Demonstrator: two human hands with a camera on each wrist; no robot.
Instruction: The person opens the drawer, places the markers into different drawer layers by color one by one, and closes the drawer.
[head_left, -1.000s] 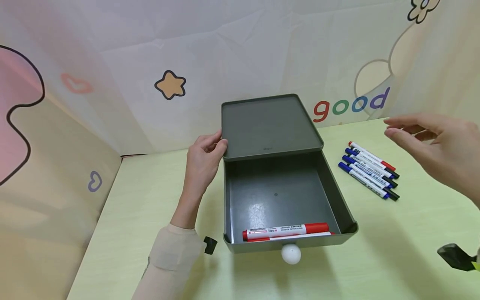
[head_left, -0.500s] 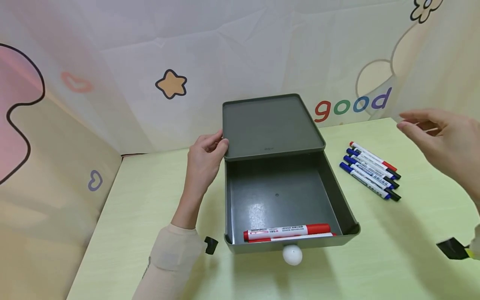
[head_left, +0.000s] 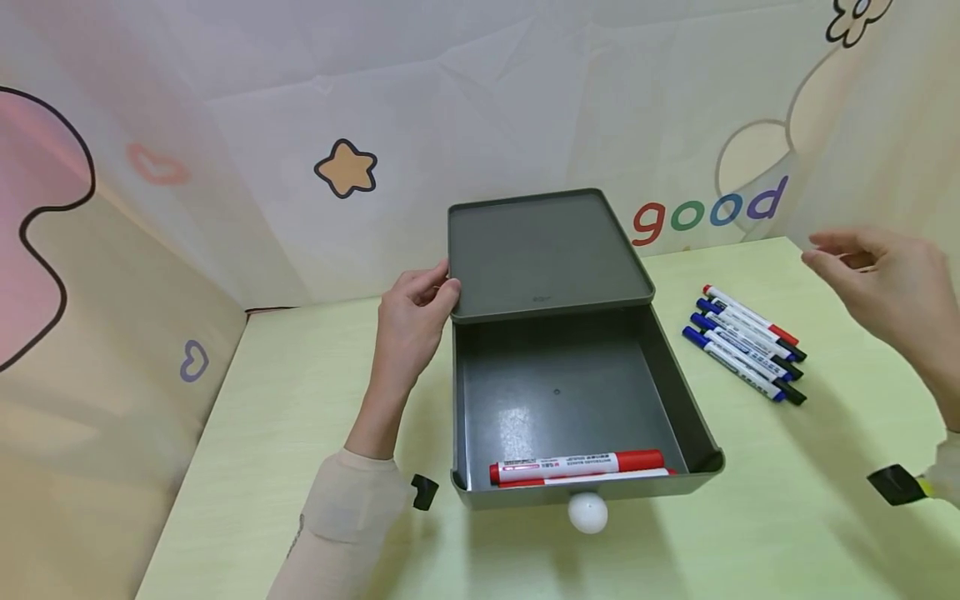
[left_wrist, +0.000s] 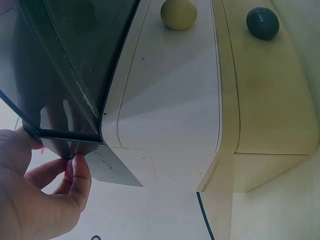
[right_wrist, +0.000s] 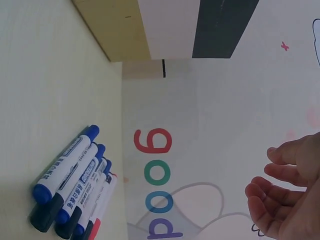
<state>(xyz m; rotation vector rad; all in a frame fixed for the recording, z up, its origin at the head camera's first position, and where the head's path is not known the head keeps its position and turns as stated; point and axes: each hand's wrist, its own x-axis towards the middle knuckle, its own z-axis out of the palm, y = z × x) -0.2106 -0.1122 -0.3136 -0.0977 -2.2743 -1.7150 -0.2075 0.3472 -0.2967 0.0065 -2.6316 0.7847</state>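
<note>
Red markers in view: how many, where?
3. One red marker lies in the open drawer; a second, partly hidden, shows between it and the front wall; the third is on the table, at the far edge of the marker row. That wall may hide more.

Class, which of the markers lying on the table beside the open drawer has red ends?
The rearmost marker, closest to the backdrop; the other markers there show blue or black ends.

Head view: forward, down over counter (head_left: 262,417). Left wrist view: sideways, close on drawer unit (left_wrist: 170,95). Right wrist: sideways, facing backdrop (right_wrist: 210,115); shares markers (right_wrist: 80,184) with head.
</note>
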